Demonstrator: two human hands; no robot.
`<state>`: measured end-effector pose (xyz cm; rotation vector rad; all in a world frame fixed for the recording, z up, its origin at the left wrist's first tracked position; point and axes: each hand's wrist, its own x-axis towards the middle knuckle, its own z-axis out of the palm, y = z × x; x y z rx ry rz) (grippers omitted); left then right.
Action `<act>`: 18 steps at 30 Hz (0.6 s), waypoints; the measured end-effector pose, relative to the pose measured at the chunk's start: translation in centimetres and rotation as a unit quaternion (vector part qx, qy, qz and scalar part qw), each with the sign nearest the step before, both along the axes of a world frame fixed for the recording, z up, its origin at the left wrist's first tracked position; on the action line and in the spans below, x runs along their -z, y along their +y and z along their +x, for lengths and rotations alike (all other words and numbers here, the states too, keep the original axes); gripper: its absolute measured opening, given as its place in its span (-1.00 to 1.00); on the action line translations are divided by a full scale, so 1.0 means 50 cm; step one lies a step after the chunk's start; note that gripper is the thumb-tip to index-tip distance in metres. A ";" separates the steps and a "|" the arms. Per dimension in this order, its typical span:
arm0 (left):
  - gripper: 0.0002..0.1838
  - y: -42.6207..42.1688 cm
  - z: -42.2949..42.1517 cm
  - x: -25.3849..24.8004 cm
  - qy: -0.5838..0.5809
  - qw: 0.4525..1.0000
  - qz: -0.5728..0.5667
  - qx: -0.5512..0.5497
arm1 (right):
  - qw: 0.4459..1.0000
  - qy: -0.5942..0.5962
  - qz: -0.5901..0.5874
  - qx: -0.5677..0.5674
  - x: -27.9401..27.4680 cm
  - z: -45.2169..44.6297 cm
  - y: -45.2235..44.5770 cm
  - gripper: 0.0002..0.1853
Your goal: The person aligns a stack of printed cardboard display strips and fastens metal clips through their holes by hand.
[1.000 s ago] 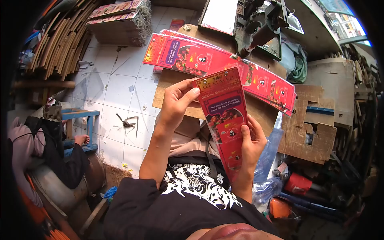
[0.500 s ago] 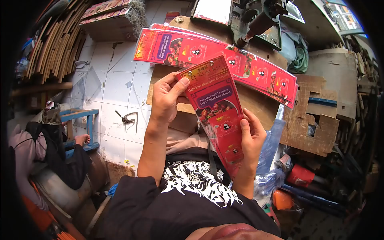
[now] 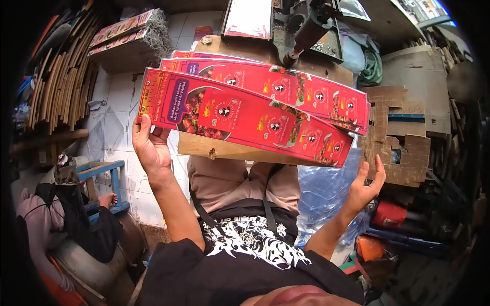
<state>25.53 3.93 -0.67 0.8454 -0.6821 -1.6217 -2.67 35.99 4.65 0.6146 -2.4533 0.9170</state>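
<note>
A long red printed strip (image 3: 240, 115) in clear plastic lies lengthwise across my front, its gold-marked end to the left. My left hand (image 3: 153, 148) grips that left end, thumb on top and fingers underneath. Off the strip's right end, my right hand (image 3: 365, 188) is raised with its fingers apart and nothing in it. Behind the held strip, more red strips (image 3: 319, 94) of the same print lie overlapped on a wooden board (image 3: 224, 149). A dark metal press (image 3: 306, 35) stands at the board's far side.
A white-topped tray (image 3: 247, 19) is beside the press. Bundled printed sheets (image 3: 127, 38) stand at the back left. Another person's hand (image 3: 107, 199) rests near a blue wooden frame (image 3: 115, 183). Clear plastic (image 3: 321, 194) lies at my right, near a cut brown board (image 3: 403, 158).
The held strip has turned from steeply slanted to nearly crosswise and its full length now shows. My right hand has let go of it and moved right; my left hand has moved left.
</note>
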 end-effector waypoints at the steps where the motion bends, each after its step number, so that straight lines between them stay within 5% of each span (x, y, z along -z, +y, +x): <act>1: -0.74 -0.007 -0.006 -0.002 0.007 1.000 -0.009 0.008 | 0.999 -0.040 -0.016 -0.005 0.006 -0.006 -0.002 -0.65; 8: -0.73 -0.045 -0.014 -0.011 0.071 0.997 0.011 0.025 | 0.997 -0.062 -0.033 -0.011 0.039 -0.070 -0.041 -0.54; 14: -0.69 -0.074 -0.026 0.014 0.064 0.997 0.008 0.041 | 0.977 -0.115 -0.111 -0.140 0.048 -0.194 -0.059 -0.44; 18: -0.65 -0.083 -0.037 -0.034 -0.199 0.976 -0.040 0.077 | 0.958 -0.227 -0.093 -0.148 0.086 -0.259 -0.067 -0.44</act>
